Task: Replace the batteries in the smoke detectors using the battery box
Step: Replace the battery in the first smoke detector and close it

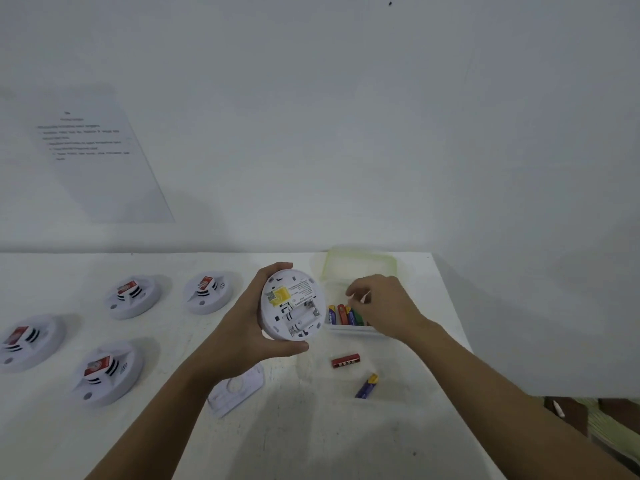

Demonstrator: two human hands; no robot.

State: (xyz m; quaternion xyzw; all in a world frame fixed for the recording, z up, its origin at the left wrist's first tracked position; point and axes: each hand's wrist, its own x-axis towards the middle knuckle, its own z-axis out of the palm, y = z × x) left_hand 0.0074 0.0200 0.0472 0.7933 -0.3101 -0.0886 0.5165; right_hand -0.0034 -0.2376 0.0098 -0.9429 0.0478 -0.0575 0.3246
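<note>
One round white plastic smoke detector (pixel 292 304), battery bay exposed, is gripped in the left hand (pixel 242 318) above the surface (pixel 311 438). Beside it the right hand (pixel 384 306) curls into the clear battery box (pixel 349 329); whether it pinches anything is unclear. A red battery (pixel 345 361) and a purple battery (pixel 366 386) lie nearby.

A printed sheet of paper (pixel 100 157) lies flat against the pale wall (pixel 346 116) at the upper left of the frame, its text too blurred to read, above a white table (pixel 311 438). A dark speck (pixel 390 2) marks the wall at top centre. At lower right, a small white stick (pixel 558 408) rests on a brown surface (pixel 575 419).
</note>
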